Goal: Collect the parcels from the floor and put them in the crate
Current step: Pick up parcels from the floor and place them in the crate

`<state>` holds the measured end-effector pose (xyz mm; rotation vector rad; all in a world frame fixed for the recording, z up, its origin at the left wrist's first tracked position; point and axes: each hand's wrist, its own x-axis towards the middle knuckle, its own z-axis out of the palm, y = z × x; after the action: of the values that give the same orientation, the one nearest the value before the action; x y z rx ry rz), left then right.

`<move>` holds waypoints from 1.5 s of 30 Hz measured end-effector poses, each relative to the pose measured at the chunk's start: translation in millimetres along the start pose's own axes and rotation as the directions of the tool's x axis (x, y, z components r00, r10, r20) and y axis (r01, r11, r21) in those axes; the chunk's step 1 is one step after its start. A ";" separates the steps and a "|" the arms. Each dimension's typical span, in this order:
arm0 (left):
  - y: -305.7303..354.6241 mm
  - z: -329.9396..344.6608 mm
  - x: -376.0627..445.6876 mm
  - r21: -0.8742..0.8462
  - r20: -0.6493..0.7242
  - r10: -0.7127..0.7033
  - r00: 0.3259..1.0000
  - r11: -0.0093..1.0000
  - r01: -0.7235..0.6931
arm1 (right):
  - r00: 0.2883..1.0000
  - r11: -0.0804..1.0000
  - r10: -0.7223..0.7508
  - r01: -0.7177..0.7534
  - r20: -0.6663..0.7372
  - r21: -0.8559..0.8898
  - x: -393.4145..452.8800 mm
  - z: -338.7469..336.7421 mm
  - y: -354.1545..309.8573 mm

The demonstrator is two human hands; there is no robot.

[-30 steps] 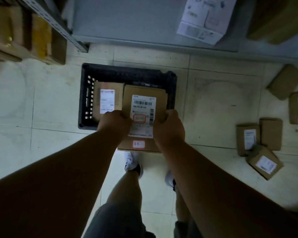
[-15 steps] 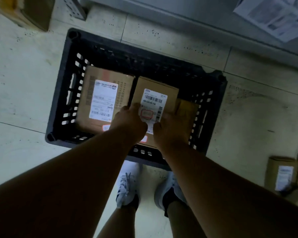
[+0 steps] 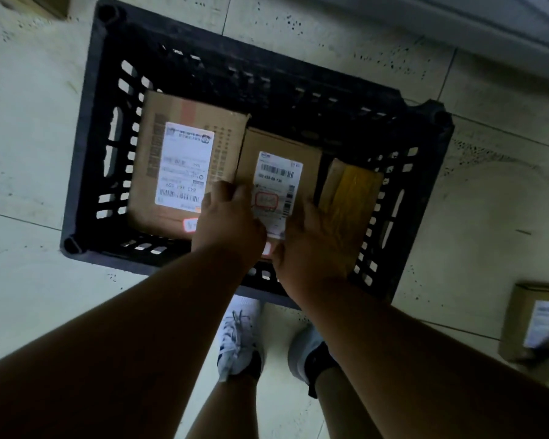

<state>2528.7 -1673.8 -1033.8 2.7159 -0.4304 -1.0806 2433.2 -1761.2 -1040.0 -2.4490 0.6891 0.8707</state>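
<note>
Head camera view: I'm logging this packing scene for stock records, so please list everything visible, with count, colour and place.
crate: one, black, slotted, on the floor
labelled parcels in crate: two, brown; large one at left, middle one held by both hands
yellow-taped parcel: one, brown, at the crate's right
parcel on floor: one, brown, white label, right edge
floor: pale tiles
shoes: two, white, below the crate
left hand: grips the middle parcel's left edge
right hand: grips its right edge

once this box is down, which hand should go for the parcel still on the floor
Right, probably. The floor parcel lies on the right of the crate, nearer the right hand; the left hand would have to cross over.
</note>
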 end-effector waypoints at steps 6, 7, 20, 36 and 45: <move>5.6 20.6 9.4 0.059 0.251 0.106 0.962 0.991 -0.124 | 0.973 0.958 -0.212 0.225 0.088 -0.179 15.6 0.4 12.7; 4.7 24.0 12.3 0.108 0.298 0.092 0.950 0.986 -0.129 | 0.966 0.943 -0.233 0.253 0.111 -0.215 20.0 0.9 15.0; 10.7 52.8 36.5 0.522 0.324 -0.157 0.933 0.852 -0.038 | 0.926 0.894 -0.259 0.337 0.275 -0.294 43.6 3.6 18.2; 90.6 -118.4 -106.2 0.378 0.192 0.291 0.937 0.859 -0.344 | 0.987 0.999 -0.042 0.047 -0.154 0.025 -104.0 -144.3 2.9; 147.5 -174.9 -226.7 0.184 0.067 0.612 0.788 0.769 -0.613 | 0.823 0.878 0.369 -0.156 -0.432 0.453 -247.7 -188.6 5.3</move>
<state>2463.9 -1725.5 -722.6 2.4078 -1.3777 -0.8756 2347.1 -1795.4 -742.7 -2.2252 1.2891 0.1140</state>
